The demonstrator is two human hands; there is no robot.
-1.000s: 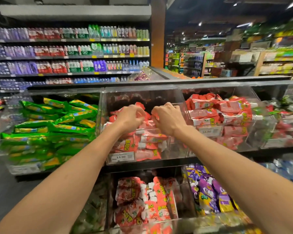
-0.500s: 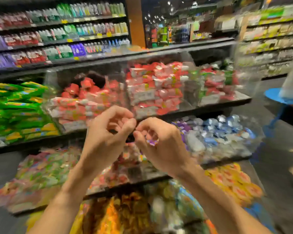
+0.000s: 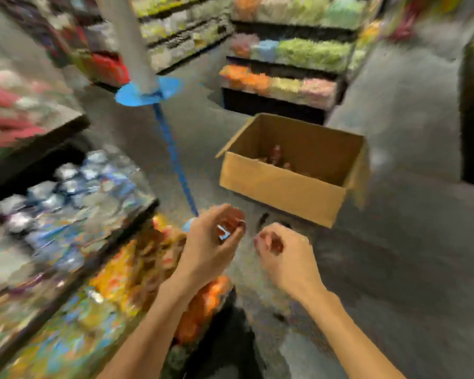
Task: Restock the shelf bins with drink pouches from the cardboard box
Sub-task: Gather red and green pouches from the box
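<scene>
One box (image 3: 282,187), opening up, lengthwise L-R

Brown cardboard box (image 3: 282,187), reddish pouches (image 3: 276,153)
</scene>
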